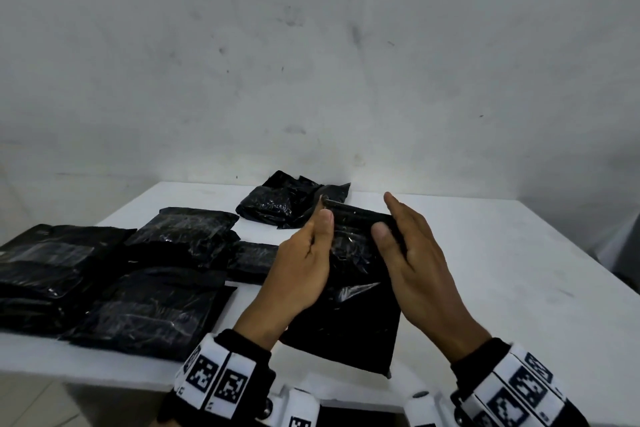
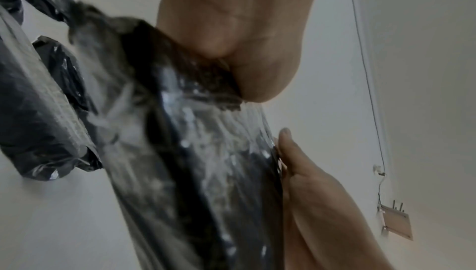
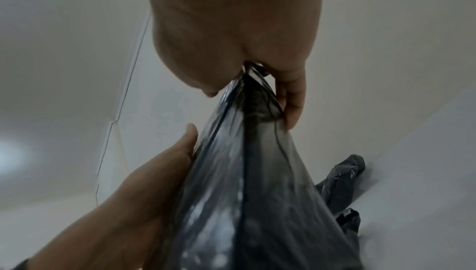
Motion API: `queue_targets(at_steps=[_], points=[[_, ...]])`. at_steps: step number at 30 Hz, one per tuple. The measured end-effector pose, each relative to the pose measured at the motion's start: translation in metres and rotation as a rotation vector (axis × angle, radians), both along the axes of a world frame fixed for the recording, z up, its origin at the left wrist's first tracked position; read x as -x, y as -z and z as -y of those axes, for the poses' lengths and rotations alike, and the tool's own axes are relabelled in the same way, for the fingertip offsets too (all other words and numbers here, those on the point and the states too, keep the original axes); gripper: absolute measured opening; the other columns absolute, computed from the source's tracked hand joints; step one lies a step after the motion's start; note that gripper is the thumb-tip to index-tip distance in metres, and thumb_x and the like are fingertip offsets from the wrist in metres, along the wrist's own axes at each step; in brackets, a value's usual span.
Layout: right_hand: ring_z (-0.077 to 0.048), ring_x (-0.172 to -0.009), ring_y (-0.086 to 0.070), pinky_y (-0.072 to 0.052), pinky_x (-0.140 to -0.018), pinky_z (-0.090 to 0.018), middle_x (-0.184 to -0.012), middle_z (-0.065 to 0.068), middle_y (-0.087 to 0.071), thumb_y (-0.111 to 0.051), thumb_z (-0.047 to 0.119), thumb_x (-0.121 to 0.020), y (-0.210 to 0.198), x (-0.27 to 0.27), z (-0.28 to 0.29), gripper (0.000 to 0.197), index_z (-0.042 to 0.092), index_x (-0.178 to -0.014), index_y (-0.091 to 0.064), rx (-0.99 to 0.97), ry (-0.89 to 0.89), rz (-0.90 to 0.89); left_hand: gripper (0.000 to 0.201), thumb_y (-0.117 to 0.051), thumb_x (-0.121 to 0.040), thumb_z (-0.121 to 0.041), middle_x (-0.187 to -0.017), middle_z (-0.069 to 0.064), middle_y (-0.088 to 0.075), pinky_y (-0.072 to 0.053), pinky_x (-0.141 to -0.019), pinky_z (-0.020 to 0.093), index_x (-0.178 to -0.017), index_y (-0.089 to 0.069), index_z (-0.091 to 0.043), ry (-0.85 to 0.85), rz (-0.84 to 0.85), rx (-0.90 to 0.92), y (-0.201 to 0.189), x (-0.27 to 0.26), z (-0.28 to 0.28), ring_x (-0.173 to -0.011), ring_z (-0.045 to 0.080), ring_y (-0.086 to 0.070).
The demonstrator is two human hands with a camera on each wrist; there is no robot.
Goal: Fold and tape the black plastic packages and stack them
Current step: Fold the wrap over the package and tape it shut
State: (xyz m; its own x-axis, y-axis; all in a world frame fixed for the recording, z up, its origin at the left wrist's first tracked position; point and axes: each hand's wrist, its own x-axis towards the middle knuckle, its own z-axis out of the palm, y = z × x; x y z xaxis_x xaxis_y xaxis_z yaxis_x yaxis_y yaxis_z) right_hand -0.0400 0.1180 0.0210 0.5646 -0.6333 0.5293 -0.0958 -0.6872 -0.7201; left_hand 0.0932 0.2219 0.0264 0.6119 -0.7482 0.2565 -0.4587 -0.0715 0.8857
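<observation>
Left hand (image 1: 300, 265) and right hand (image 1: 412, 255) both pinch top edge of black package (image 1: 349, 315) (lifted, tilted), above white surface (image 1: 485, 270); finished pile (image 1: 104, 274) left of it.

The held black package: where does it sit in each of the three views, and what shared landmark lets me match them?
Head: held package at lower centre, above the table, between both hands.
Left wrist: it runs from upper left down to bottom centre.
Right wrist: it widens from centre to the bottom edge.
Shared landmark: the crumpled package beyond it, at left and lower right.
</observation>
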Motion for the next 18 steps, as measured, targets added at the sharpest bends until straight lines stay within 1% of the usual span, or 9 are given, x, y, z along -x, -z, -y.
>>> queue_targets(at_steps=[2, 3, 6, 8, 10, 12, 14, 16, 18], points=[[0.032, -0.115, -0.030, -0.020, -0.092, 0.009, -0.139, 0.021, -0.039, -0.046, 0.043, -0.101, 0.003, -0.002, -0.002, 0.056, 0.031, -0.154, -0.033, 0.023, 0.020, -0.027, 0.069, -0.031, -0.092, -0.074, -0.106, -0.022, -0.063, -0.038, -0.083, 0.001, -0.155, -0.032, -0.046, 0.027, 0.037, -0.006, 0.001, -0.002, -0.001, -0.095, -0.021, -0.053], [0.028, -0.115, -0.033, -0.020, -0.093, 0.008, -0.139, 0.019, -0.040, -0.045, 0.040, -0.102, 0.004, -0.003, -0.003, 0.055, 0.029, -0.154, -0.034, 0.032, 0.032, -0.023, 0.068, -0.035, -0.091, -0.074, -0.107, -0.022, -0.066, -0.040, -0.085, 0.004, -0.153, -0.036, -0.047, 0.026, 0.053, -0.001, 0.002, -0.003, -0.002, -0.098, -0.017, -0.057], [0.018, -0.119, -0.038, -0.022, -0.097, 0.006, -0.139, 0.016, -0.049, -0.043, 0.030, -0.105, 0.007, -0.007, -0.003, 0.046, 0.024, -0.150, -0.042, 0.036, 0.040, 0.034, 0.061, -0.032, -0.096, -0.068, -0.125, -0.019, -0.066, -0.041, -0.102, 0.015, -0.150, -0.045, -0.041, 0.024, 0.063, 0.022, 0.009, -0.005, -0.004, -0.119, -0.006, -0.057], [0.024, -0.119, -0.041, -0.025, -0.098, 0.004, -0.135, 0.023, -0.051, -0.044, 0.026, -0.105, 0.008, -0.008, -0.005, 0.043, 0.025, -0.148, -0.046, 0.012, 0.010, 0.065, 0.064, -0.025, -0.098, -0.067, -0.141, -0.018, -0.058, -0.036, -0.113, 0.021, -0.152, -0.044, -0.036, 0.025, 0.043, 0.009, 0.012, -0.007, -0.007, -0.132, -0.003, -0.049], [0.028, -0.120, -0.039, -0.028, -0.098, 0.003, -0.133, 0.030, -0.050, -0.045, 0.023, -0.105, 0.007, -0.008, -0.005, 0.041, 0.030, -0.146, -0.047, -0.050, -0.035, 0.079, 0.068, -0.022, -0.098, -0.068, -0.150, -0.016, -0.052, -0.032, -0.121, 0.029, -0.152, -0.045, -0.033, 0.032, 0.017, -0.004, 0.011, -0.010, -0.011, -0.140, 0.000, -0.042], [0.023, -0.127, -0.039, -0.030, -0.105, -0.001, -0.138, 0.028, -0.052, -0.045, 0.024, -0.105, 0.007, -0.008, -0.004, 0.042, 0.034, -0.146, -0.046, -0.137, -0.081, 0.084, 0.066, -0.023, -0.100, -0.065, -0.154, -0.015, -0.047, -0.026, -0.123, 0.027, -0.153, -0.044, -0.030, 0.035, -0.004, -0.017, 0.007, -0.014, -0.015, -0.144, 0.000, -0.037], [0.022, -0.130, -0.038, -0.029, -0.110, -0.005, -0.143, 0.030, -0.048, -0.044, 0.031, -0.105, 0.007, -0.008, -0.003, 0.043, 0.040, -0.148, -0.042, -0.190, -0.106, 0.055, 0.063, -0.023, -0.102, -0.060, -0.158, -0.014, -0.041, -0.021, -0.118, 0.019, -0.155, -0.040, -0.029, 0.034, -0.014, -0.030, 0.001, -0.018, -0.021, -0.146, 0.000, -0.032], [0.030, -0.121, -0.036, -0.029, -0.103, -0.001, -0.138, 0.037, -0.045, -0.044, 0.036, -0.104, 0.006, -0.009, -0.005, 0.044, 0.044, -0.148, -0.039, -0.218, -0.115, 0.014, 0.061, -0.025, -0.102, -0.060, -0.160, -0.015, -0.035, -0.019, -0.112, 0.016, -0.156, -0.034, -0.032, 0.040, -0.020, -0.048, -0.003, -0.022, -0.025, -0.147, 0.000, -0.028], [0.032, -0.109, -0.042, -0.033, -0.090, 0.004, -0.126, 0.039, -0.047, -0.047, 0.033, -0.104, 0.006, -0.009, -0.008, 0.039, 0.045, -0.141, -0.043, -0.196, -0.098, -0.011, 0.064, -0.027, -0.098, -0.065, -0.159, -0.018, -0.034, -0.019, -0.112, 0.019, -0.157, -0.025, -0.042, 0.061, -0.048, -0.068, -0.004, -0.025, -0.031, -0.147, 0.003, -0.029]])
